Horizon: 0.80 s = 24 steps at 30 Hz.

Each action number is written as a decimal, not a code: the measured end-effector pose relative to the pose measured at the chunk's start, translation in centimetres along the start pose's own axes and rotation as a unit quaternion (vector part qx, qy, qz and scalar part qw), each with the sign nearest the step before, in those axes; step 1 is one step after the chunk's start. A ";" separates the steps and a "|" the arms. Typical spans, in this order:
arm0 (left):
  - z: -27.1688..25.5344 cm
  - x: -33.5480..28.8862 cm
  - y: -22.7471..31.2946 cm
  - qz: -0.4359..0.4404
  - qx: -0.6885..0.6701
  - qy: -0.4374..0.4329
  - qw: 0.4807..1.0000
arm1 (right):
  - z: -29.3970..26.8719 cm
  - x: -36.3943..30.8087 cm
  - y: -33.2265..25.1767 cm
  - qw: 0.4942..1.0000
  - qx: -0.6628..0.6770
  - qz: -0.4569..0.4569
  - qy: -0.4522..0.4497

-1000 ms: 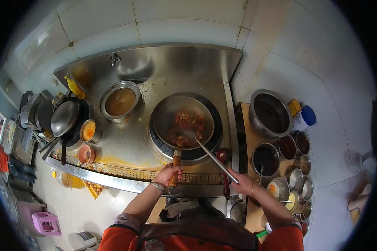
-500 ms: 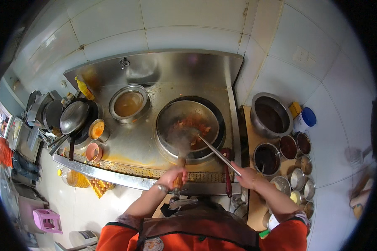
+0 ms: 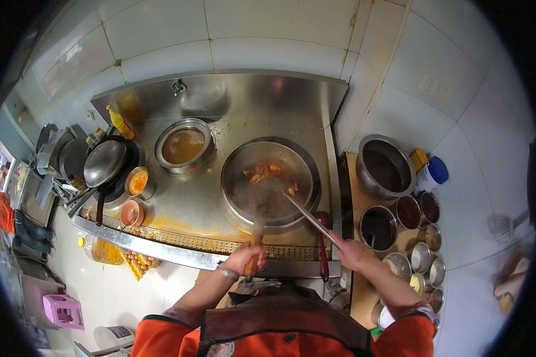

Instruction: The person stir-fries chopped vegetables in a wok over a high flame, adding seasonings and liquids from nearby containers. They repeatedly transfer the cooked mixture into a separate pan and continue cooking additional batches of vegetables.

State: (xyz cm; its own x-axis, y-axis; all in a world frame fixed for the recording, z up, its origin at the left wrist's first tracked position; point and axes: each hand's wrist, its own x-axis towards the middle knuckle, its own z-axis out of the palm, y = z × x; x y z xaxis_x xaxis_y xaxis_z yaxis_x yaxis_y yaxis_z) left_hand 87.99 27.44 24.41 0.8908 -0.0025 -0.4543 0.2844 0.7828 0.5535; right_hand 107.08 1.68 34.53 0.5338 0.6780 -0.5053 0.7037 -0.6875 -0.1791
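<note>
In the head view, we have our left hand wrapped round the wooden handle of the wok, fingers closed on it. Our right hand grasps the upper end of a long-handled steel utensil, whose shaft slants down to the left into the bowl. The wok sits over the burner ring, and the reddish, sauce-coated food lies inside it, gathered toward the middle and far side. Steam blurs the near part, so we cannot tell the exact shape of the utensil's head or whether it touches the metal.

To stir well, we judge that the left hand should brace the wok firmly while the right works the utensil low along the curved wall, lifting food from underneath rather than pressing it flat. Broad, even strokes should turn the pieces without throwing any over the rim. With steam rising near the handle, we do best to grip well back and let the long shaft give us reach. On the right, a dark red-handled tool lies close by the shaft, so we should swing clear of it. The steel pot of brown liquid stands apart on the left, leaving room there for a modest tilt.
</note>
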 end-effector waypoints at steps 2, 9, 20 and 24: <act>-3.1 -2.1 -2.6 0.040 0.098 -0.045 0.993 | 2.1 0.3 -0.7 0.989 -0.133 0.051 0.049; -4.7 1.3 0.6 -0.067 -0.076 -0.054 0.993 | 5.1 -1.6 -1.8 0.967 0.225 -0.084 0.089; -7.1 3.7 -0.8 0.202 0.404 0.131 0.883 | 17.6 9.6 -3.9 0.785 0.601 -0.043 0.143; -11.2 -2.0 -1.5 0.229 0.532 0.223 0.784 | 27.7 8.3 -1.1 0.868 0.475 -0.121 -0.081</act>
State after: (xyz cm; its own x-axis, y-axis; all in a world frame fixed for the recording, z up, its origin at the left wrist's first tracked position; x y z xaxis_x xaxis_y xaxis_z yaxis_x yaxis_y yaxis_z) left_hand 81.85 33.25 16.67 0.8413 0.5301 -0.1055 0.3165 -0.3248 0.8913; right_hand 97.74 0.88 7.19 0.2976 0.8400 -0.4538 0.0412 -0.4862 -0.8729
